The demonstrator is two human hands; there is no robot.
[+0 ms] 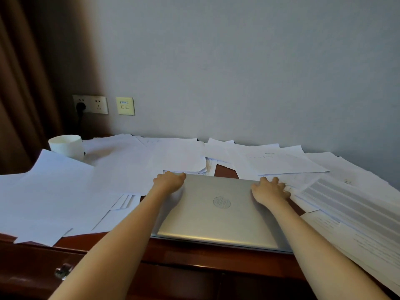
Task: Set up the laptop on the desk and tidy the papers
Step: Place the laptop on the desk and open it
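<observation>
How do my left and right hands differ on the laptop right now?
The left hand sits at the closed laptop's far left corner, fingers bunched and curled over its far edge; the right hand sits at the far right corner, fingers spread. The right hand's fingers reach the papers beside it; the left hand's are mostly hidden. Both rest on the lid's far end.

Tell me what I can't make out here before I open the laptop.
All head view:
- Silver closed laptop: screen and keyboard hidden by shut lid.
- Left hand: fingertips curl over the laptop's far edge; grip unclear.
- White paper sheets: print too small and blurred to read; right ones cut by frame edge.
- Dark red-brown wooden desk: top mostly hidden under papers.
- White cup: base partly hidden behind paper.
</observation>
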